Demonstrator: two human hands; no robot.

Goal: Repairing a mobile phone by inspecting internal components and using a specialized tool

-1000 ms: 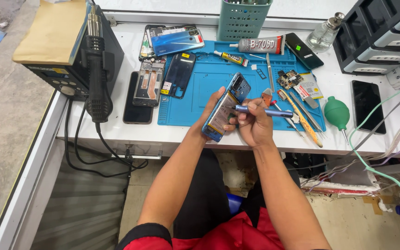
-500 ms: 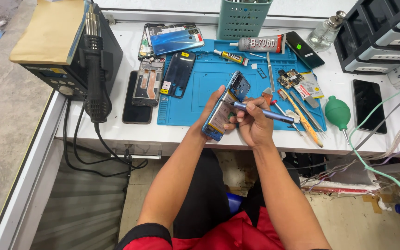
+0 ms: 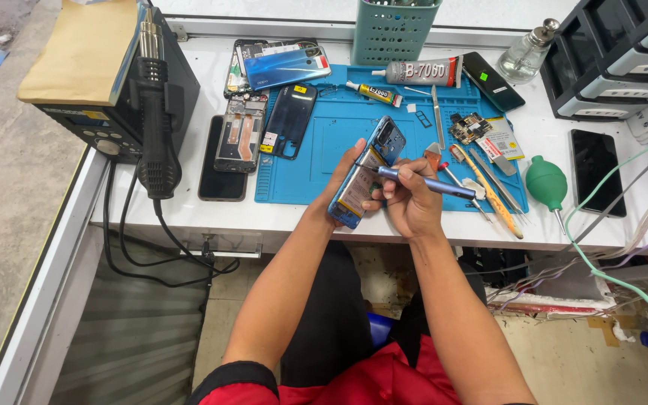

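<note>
**Opened phone held over the blue mat, metal driver at its frame**

At the centre of the frame the left hand (image 3: 346,176) was wrapped around an opened blue phone (image 3: 367,172), fingers curled behind its lower half, the slab tilted up and to the right above the front edge of the blue work mat (image 3: 331,150). The phone's inner side faced the camera: a pale rectangular battery area below, a darker camera section at the top. The right hand (image 3: 410,202) was closed in a pen grip on a slim, bluish metal screwdriver (image 3: 425,182), whose tip touched the phone's middle.

The mat was matte and rubbery, with moulded compartments along its upper edge. On it lay a grey glue tube (image 3: 423,72) with a black cap, a smaller yellow-labelled tube (image 3: 373,93), a small circuit board (image 3: 468,127) and thin steel tweezers (image 3: 436,105). Left of the mat lay a dark phone back cover (image 3: 288,120) with a small yellow sticker, and a stripped frame (image 3: 238,131). A teal rubber blower bulb (image 3: 546,182) sat at right on the white bench (image 3: 174,202). At upper left stood a black hot-air station (image 3: 125,112) topped with brown cardboard.
</note>
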